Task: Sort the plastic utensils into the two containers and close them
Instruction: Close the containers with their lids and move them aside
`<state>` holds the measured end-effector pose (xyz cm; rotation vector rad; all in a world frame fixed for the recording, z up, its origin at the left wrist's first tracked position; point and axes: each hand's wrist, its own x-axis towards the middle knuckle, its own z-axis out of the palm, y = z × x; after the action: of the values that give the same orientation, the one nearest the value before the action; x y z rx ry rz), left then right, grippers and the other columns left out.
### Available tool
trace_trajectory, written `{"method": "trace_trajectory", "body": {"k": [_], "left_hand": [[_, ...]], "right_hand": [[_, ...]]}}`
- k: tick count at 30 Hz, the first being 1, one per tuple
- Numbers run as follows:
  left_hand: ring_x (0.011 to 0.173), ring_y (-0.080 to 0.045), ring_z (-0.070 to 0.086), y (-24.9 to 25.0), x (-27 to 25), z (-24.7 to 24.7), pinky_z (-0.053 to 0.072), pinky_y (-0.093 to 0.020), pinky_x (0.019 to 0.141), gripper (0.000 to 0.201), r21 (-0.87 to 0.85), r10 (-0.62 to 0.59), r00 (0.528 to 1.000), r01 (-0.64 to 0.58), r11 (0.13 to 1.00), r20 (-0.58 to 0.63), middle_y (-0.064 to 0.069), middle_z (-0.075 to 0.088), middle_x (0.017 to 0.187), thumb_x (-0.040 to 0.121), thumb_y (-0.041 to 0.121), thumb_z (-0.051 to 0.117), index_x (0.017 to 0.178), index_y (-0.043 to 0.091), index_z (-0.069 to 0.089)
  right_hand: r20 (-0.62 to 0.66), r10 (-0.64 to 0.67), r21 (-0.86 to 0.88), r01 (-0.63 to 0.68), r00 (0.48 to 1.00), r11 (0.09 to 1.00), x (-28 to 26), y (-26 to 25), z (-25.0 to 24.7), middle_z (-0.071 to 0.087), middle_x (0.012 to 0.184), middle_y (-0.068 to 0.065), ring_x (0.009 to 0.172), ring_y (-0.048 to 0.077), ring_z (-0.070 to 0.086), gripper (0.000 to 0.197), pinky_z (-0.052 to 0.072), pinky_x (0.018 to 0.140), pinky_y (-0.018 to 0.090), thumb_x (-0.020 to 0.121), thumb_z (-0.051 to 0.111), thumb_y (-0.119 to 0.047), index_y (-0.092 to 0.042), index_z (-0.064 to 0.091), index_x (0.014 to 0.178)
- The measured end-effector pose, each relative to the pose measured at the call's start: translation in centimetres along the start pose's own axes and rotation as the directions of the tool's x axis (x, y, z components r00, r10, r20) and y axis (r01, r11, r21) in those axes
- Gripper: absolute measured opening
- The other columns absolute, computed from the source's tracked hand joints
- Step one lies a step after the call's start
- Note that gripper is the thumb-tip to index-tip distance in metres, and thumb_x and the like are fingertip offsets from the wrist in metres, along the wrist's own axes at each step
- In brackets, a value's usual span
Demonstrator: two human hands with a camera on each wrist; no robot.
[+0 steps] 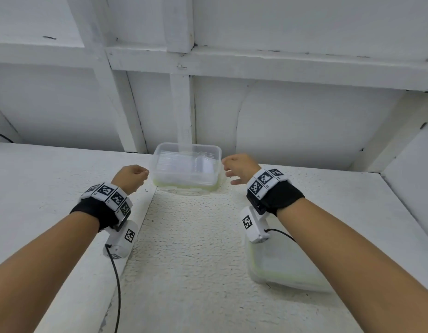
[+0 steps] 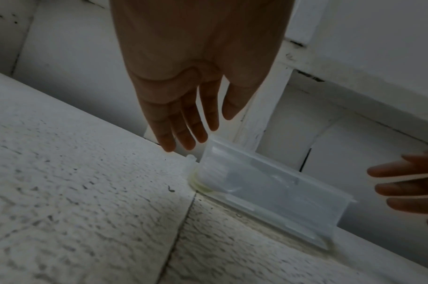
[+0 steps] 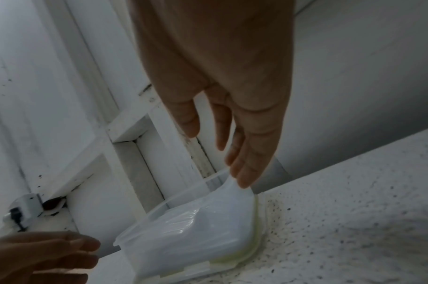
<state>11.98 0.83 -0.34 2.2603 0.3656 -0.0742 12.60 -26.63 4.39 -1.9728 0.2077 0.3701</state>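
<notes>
Clear plastic container (image 1: 186, 167), rectangular w/ rounded corners, sits at far edge of the white tabletop (image 1: 189, 248), close against the white painted back wall (image 1: 304, 121). It appears to rest upside down on its pale yellow-green lid, the lid rim showing at the bottom; not fully sure. Translucent walls, thin flared lip. Inside: clear plastic utensils (image 1: 184, 162), stacked; ribbed glints only, types can't tell.

Left hand (image 1: 131, 175) just left of the container, not touching in head view. Left wrist view: fingers (image 2: 183, 123) straight, close together, relaxed, tips hovering just above container's near corner. Holds nothing.

Right hand (image 1: 239, 168) just right of the container, fingers spread a bit, loose. Right wrist view: fingertips (image 3: 242, 173) at the container's upper lip; touching or a hair off, can't tell (blurred). Holds nothing.

2nd container (image 1: 285, 265) near right, partly under the right forearm: frosted clear plastic, flat, soft rectangular shape, yellow-green rim along its near edge. Contents can't tell.

Tabletop surface rough, pebbly white texture w/ dark specks, a seam running down it. Wall is smooth painted wood, framed panels w/ chipped paint in joints. Both wrists wear black straps w/ white blocks bearing black-white square markers; a black cable (image 1: 115, 284) hangs off the left unit.
</notes>
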Motion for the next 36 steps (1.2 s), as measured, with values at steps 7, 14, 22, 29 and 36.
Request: {"method": "trace_trajectory", "body": {"k": [7, 14, 22, 29, 36], "left_hand": [[0.093, -0.025, 0.055, 0.4, 3.1, 0.2, 0.048, -0.039, 0.088, 0.033, -0.076, -0.057, 0.998, 0.056, 0.996, -0.010, -0.023, 0.060, 0.114, 0.096, 0.016, 0.047, 0.121, -0.003, 0.055], [0.087, -0.024, 0.055, 1.9, 6.0, 1.4, 0.050, -0.035, 0.088, 0.029, -0.150, -0.107, 0.994, 0.107, 0.983, 0.010, -0.018, 0.059, 0.101, 0.095, 0.011, 0.050, 0.116, -0.006, 0.059], [0.073, -0.025, 0.061, 2.6, 5.8, 0.2, 0.056, -0.029, 0.075, 0.013, -0.111, -0.049, 0.999, 0.047, 0.993, -0.012, -0.014, 0.061, 0.087, 0.090, 0.002, 0.051, 0.095, 0.002, 0.063], [0.073, -0.019, 0.063, 2.5, 0.1, -4.0, 0.056, -0.018, 0.062, 0.008, -0.202, -0.012, 0.993, 0.036, 0.979, 0.118, -0.014, 0.064, 0.084, 0.089, -0.003, 0.055, 0.092, -0.001, 0.062], [0.070, -0.021, 0.063, -2.0, -5.7, -2.8, 0.058, -0.021, 0.061, 0.005, -0.111, -0.141, 0.937, 0.184, 0.977, 0.319, -0.016, 0.062, 0.081, 0.086, -0.003, 0.059, 0.091, -0.004, 0.059]], "right_hand": [[-0.069, 0.153, 0.035, -0.151, 0.986, 0.988, 4.4, -0.3, 2.2, 0.050, 0.084, 0.012, 0.108, 0.034, 0.058, 0.039, 0.045, 0.098, 0.049, 0.092, 0.051, -0.013, 0.010, 0.051, 0.123], [-0.058, 0.126, -0.049, -0.129, 0.990, 0.990, 11.8, 2.0, 2.9, 0.061, 0.116, 0.021, 0.112, 0.036, 0.058, 0.033, 0.048, 0.094, 0.051, 0.087, 0.054, -0.016, 0.002, 0.059, 0.115], [-0.065, 0.090, -0.052, -0.093, 0.994, 0.994, 8.8, 0.0, 1.4, 0.062, 0.080, 0.015, 0.082, 0.034, 0.068, 0.023, 0.057, 0.079, 0.046, 0.086, 0.054, 0.004, -0.003, 0.055, 0.065], [0.113, 0.080, -0.060, -0.074, 0.990, 0.995, 1.9, -2.0, -0.5, 0.065, 0.087, 0.017, 0.074, 0.025, 0.067, 0.043, 0.059, 0.064, 0.027, 0.085, 0.060, 0.004, 0.004, 0.048, 0.127], [0.256, 0.227, -0.094, -0.210, 0.940, 0.973, -3.0, 2.0, 0.7, 0.064, 0.081, 0.019, 0.063, 0.022, 0.065, 0.049, 0.058, 0.067, 0.030, 0.087, 0.057, 0.006, 0.008, 0.037, 0.131]]}}
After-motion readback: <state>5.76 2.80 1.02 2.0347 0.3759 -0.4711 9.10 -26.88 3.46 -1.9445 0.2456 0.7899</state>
